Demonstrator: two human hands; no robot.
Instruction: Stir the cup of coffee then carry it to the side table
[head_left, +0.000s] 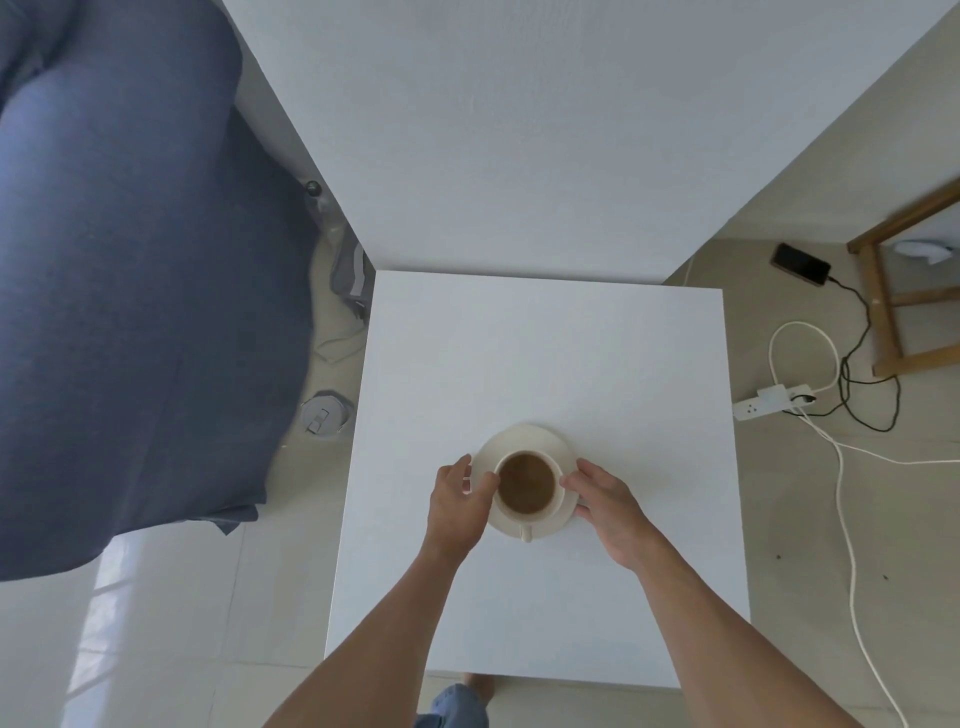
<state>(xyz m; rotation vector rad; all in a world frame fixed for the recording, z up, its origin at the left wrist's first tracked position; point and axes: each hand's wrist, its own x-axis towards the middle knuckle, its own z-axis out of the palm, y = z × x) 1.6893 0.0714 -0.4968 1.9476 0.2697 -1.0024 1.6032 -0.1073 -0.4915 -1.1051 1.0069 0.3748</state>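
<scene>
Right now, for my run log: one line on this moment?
hands: flanking saucer | cup: full, on table

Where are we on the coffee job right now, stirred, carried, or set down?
No spoon is in view, so stirring can't be confirmed. In hand: the left hand and right hand flank the cream ceramic cup of coffee on its cream saucer, which sits on the white square table. Whether this is the side table is unclear; if so, only letting go remains.

Cream cup (555, 501) of brown coffee (525, 481), white table (545, 358), blue bedspread (130, 291).
</scene>
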